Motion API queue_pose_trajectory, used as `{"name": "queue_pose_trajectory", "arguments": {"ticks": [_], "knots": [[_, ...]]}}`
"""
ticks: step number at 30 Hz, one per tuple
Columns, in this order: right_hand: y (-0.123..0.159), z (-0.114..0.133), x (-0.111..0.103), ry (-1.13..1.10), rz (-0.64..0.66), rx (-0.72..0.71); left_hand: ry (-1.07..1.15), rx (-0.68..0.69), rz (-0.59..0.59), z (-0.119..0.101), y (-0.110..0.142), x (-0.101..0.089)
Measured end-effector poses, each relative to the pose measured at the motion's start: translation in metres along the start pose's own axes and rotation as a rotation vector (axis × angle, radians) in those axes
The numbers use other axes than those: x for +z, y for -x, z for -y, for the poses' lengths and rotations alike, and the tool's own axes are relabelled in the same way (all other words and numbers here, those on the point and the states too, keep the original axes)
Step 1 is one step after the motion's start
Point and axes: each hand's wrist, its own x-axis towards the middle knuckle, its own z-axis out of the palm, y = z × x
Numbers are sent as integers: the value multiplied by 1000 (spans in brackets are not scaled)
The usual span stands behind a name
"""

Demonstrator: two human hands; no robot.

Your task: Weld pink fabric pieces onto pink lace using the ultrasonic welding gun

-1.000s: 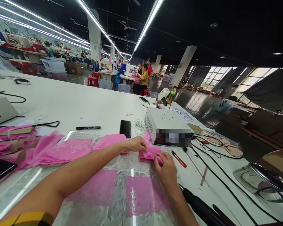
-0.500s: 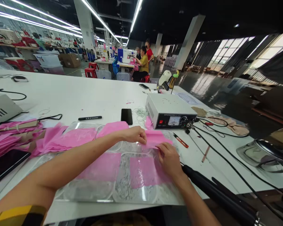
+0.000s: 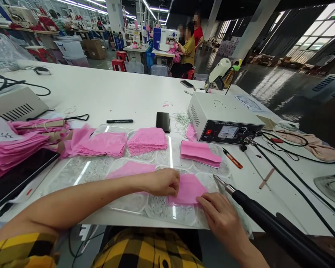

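Observation:
My left hand (image 3: 163, 181) is curled, pinching the left edge of a pink fabric piece (image 3: 187, 189) that lies on the clear plastic sheet (image 3: 72, 173). My right hand (image 3: 221, 219) lies with fingers stretched, its fingertips pressing the piece's lower right corner. Another pink piece (image 3: 128, 169) lies under my left forearm. Behind them rest a small stack of pink pieces (image 3: 200, 152) and two more stacks (image 3: 146, 140) (image 3: 99, 143).
A white control box (image 3: 223, 119) stands at the back right, its cables running right. A black-handled tool (image 3: 268, 223) lies at my right. Red snips (image 3: 232, 158), a phone (image 3: 163, 121), a marker (image 3: 119, 121) and pink fabric bundles (image 3: 19, 143) lie around. People sit at sewing machines behind.
Both hands drew back toward me from the stack by the control box, bringing one pink piece down onto the near part of the plastic sheet. The camera tilted downward.

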Motion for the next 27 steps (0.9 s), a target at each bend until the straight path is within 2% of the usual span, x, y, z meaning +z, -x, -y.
{"name": "queue_pose_trajectory", "arguments": {"ticks": [6,12,18,27], "knots": [[7,0,-3,-64,68,25,-56,-21,-16,-2,2,10],[-4,14,-5,-172,82,42,-95,-16,-18,-2,0,11],[-16,29,8,-254,52,56,-121,-16,-14,-2,-1,11],[-14,29,19,-322,52,98,-123,-25,-9,-3,0,9]]}}
